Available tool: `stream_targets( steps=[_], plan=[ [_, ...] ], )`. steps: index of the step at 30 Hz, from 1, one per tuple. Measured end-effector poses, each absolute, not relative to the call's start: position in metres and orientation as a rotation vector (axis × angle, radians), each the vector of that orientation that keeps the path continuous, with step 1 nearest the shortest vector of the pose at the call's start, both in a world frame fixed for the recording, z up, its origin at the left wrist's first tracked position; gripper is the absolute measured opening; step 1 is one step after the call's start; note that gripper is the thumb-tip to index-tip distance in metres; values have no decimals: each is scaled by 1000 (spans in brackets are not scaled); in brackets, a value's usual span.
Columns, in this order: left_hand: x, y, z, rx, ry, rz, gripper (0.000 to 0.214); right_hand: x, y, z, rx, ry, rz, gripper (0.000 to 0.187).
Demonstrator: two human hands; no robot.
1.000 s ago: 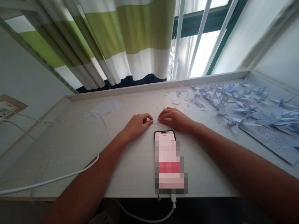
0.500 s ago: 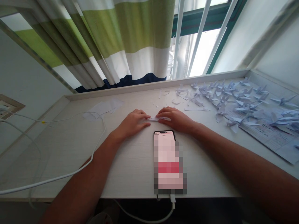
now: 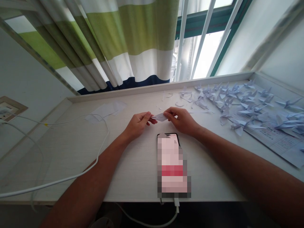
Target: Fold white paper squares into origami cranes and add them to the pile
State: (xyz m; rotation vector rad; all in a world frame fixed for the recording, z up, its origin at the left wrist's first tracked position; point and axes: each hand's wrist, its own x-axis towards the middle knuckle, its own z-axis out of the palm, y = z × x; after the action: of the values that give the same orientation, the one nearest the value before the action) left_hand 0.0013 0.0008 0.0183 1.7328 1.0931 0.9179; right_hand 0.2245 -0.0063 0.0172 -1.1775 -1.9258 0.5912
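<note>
Between my hands is a small piece of folded white paper [image 3: 160,117], narrow and pointed toward the left. My left hand [image 3: 140,123] is closed, its thumb and fingers pinching the paper's left tip. On the other side, my right hand [image 3: 179,117] grips the right end between thumb and fingers, hiding that part. The paper appears lifted a little off the white table [image 3: 133,167]. Just below the hands lies a phone [image 3: 172,155] with a lit, partly blurred screen.
Many folded paper cranes [image 3: 247,104] crowd the right side, some on a printed sheet [image 3: 273,142]. Paper scraps [image 3: 179,104] lie beyond my hands. Loose white sheets [image 3: 104,111] rest at the back left. A white cable [image 3: 68,177] crosses my left forearm.
Both hands were low over the folded paper on the table. Now they have raised it slightly, and more of the paper shows between them.
</note>
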Motion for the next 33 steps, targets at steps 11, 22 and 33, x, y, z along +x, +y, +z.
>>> stream_targets(
  steps=[11, 22, 33],
  plan=[
    [-3, 2, 13, 1635, 1063, 934, 39, 225, -7, 17, -1185, -1871, 721, 25],
    [3, -2, 20, 1708, 1122, 911, 36, 225, -6, 14, -1181, -1857, 758, 26],
    [3, -2, 15, 1525, 1044, 889, 37, 225, -6, 13, -1197, -1891, 746, 27]
  ],
)
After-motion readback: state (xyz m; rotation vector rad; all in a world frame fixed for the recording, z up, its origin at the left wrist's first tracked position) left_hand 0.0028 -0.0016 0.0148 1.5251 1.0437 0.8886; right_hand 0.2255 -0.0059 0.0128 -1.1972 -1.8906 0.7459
